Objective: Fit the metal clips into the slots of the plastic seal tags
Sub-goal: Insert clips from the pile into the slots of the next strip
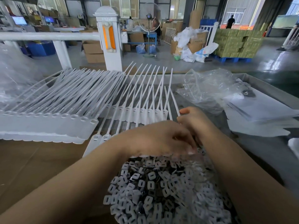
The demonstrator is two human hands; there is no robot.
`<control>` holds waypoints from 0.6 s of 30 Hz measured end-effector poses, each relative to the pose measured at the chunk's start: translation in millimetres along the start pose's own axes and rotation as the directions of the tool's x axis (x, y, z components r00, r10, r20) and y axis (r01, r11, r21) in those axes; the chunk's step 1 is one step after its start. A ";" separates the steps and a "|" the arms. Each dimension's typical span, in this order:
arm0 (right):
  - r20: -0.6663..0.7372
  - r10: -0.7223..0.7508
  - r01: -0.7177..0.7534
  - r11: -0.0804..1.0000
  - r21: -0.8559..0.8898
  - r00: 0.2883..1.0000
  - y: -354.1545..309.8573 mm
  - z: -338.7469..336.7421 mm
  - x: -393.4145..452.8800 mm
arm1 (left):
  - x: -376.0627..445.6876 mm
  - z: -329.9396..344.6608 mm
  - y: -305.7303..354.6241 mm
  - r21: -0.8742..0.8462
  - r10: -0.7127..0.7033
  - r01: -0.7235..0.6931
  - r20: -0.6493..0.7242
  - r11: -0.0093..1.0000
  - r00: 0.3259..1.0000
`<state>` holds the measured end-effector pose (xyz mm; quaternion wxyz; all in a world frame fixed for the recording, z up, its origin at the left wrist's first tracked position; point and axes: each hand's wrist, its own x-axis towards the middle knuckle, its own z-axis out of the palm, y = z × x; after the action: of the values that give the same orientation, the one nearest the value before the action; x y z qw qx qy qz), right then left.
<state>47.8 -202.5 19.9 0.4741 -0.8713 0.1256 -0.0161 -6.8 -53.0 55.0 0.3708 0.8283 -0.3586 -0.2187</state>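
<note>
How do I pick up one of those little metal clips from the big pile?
Probably pinch one lying on top of the metal clips pile by its two outer edges, coming straight down from above. Each clip is a small flat plate with a slot in the middle, and they overlap loosely, so the top ones should lift free without dragging others.

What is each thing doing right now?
Left hand: palm down over the clips, blurred; grip unclear.
Right hand: fingers curled by a tag strap; grip unclear.
Metal clips: loose in a heap.
Stacked seal tags: overlapping in a row, straps pointing away.
Plastic bag: crumpled, open.
Fan: blades not discernible.
</note>
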 end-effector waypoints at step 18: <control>-0.186 -0.162 0.182 0.978 0.098 0.969 -0.3 0.9 -4.0 | -33.2 -79.5 -85.5 0.413 -0.478 0.733 -0.566 0.540 0.671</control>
<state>44.1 -200.6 19.9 0.5071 -0.8454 0.0899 -0.1415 58.6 48.5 42.3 0.0423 0.9983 -0.0107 -0.0389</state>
